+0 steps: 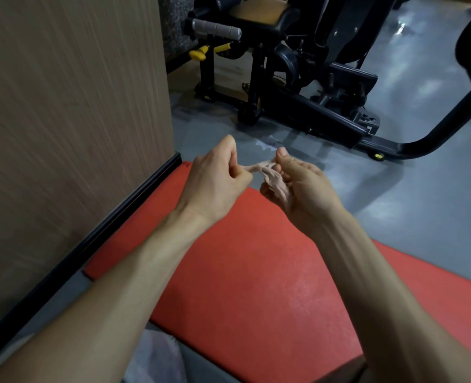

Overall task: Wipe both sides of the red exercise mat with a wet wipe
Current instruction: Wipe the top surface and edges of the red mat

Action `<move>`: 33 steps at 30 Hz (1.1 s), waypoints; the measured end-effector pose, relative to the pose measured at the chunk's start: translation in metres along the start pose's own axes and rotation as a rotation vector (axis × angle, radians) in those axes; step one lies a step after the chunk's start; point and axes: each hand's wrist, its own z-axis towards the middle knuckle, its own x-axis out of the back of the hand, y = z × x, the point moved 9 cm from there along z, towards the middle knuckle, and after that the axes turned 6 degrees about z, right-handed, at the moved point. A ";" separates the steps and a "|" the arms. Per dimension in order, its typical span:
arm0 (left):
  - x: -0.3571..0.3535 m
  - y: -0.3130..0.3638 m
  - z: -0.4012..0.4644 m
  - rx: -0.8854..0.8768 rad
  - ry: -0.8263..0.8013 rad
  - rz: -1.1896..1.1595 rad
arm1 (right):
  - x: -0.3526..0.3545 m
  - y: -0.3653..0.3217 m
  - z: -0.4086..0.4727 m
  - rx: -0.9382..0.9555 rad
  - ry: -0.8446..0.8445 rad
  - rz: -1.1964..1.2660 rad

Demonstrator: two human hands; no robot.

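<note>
The red exercise mat (256, 286) lies flat on the grey floor below my arms, with one corner near the wall. Both hands are held above its far end. A crumpled, pale wet wipe (274, 179) is stretched between them. My left hand (215, 178) pinches one twisted end of the wipe with curled fingers. My right hand (298, 183) holds the bunched rest of it between thumb and fingers. The wipe does not touch the mat.
A wood-grain wall panel (62, 120) with a black base strip (118, 214) runs along the left. A black gym machine (298, 78) with yellow handles stands on the grey floor (408, 203) beyond the mat. Pale fabric (156, 357) shows at the bottom edge.
</note>
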 end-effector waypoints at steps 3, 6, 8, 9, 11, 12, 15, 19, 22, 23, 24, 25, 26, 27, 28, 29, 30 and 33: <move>-0.006 -0.001 -0.003 0.008 -0.026 -0.011 | 0.000 -0.004 0.000 0.038 -0.008 -0.002; -0.021 -0.029 -0.001 0.319 -0.092 -0.516 | 0.007 -0.005 -0.001 0.052 0.020 -0.090; -0.035 -0.034 -0.010 0.547 -0.229 -0.843 | 0.006 -0.003 -0.002 0.049 -0.007 -0.115; -0.042 -0.030 -0.016 0.596 -0.358 -0.880 | 0.004 -0.003 -0.002 0.060 -0.022 -0.105; -0.051 -0.017 -0.029 0.540 -0.598 -0.851 | 0.002 -0.004 -0.001 0.092 -0.032 -0.098; -0.052 -0.011 -0.032 0.484 -0.637 -0.842 | 0.001 -0.004 -0.001 0.104 -0.036 -0.109; -0.045 -0.015 -0.024 0.442 -0.469 -0.859 | -0.003 -0.002 -0.002 0.095 -0.050 -0.139; -0.038 -0.020 -0.020 0.479 -0.382 -0.986 | -0.002 -0.001 -0.001 0.056 -0.061 -0.131; -0.029 -0.022 -0.015 0.476 -0.346 -1.028 | -0.005 -0.004 -0.001 0.017 -0.147 -0.140; -0.027 -0.023 -0.013 0.472 -0.331 -1.027 | -0.006 -0.006 -0.002 -0.001 -0.181 -0.141; -0.025 -0.025 -0.011 0.470 -0.317 -1.021 | -0.006 -0.007 -0.004 -0.021 -0.203 -0.134; -0.024 -0.027 -0.010 0.468 -0.307 -1.010 | -0.006 -0.007 -0.005 -0.044 -0.211 -0.120; -0.024 -0.028 -0.010 0.459 -0.311 -0.999 | -0.004 -0.007 -0.005 -0.068 -0.204 -0.097; -0.025 -0.027 -0.010 0.438 -0.329 -0.984 | -0.001 -0.005 -0.005 -0.098 -0.191 -0.074; -0.027 -0.026 -0.011 0.415 -0.352 -0.962 | 0.001 -0.001 -0.006 -0.136 -0.184 -0.065; -0.028 -0.024 -0.011 0.390 -0.371 -0.930 | -0.001 0.004 -0.008 -0.181 -0.195 -0.077; -0.029 -0.023 -0.012 0.373 -0.380 -0.897 | -0.004 0.011 -0.011 -0.225 -0.216 -0.100; -0.032 -0.021 -0.013 0.358 -0.382 -0.864 | -0.015 0.026 -0.013 -0.245 -0.200 -0.129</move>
